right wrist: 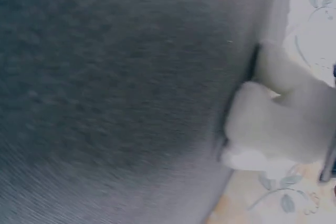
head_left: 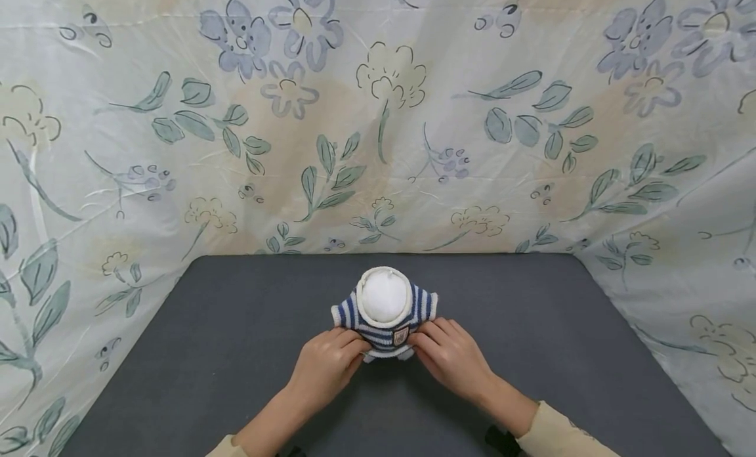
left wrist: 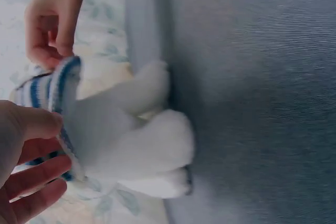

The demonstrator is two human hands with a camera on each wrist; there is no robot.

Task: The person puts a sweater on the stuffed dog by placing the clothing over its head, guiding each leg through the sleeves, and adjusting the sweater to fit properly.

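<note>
A white plush toy (head_left: pixel 385 294) stands on the dark grey table, wearing a blue-and-white striped knit sweater (head_left: pixel 378 337). Its round white top shows through the sweater's rolled cream neck opening. My left hand (head_left: pixel 332 364) pinches the hem on the left side, and my right hand (head_left: pixel 453 358) pinches it on the right. Seen in the left wrist view, the plush legs (left wrist: pixel 152 140) stick out below the hem, between the two hands. In the right wrist view the legs (right wrist: pixel 273 124) appear again, with the sweater's edge at the frame's right border. A small patch (head_left: pixel 401 336) sits on the sweater's front.
The grey table (head_left: pixel 248 299) extends around the toy on all sides. Behind it and along both sides hangs a pale cloth (head_left: pixel 390 135) printed with flowers and leaves. A dark object (head_left: pixel 502 440) shows beside the right forearm at the bottom edge.
</note>
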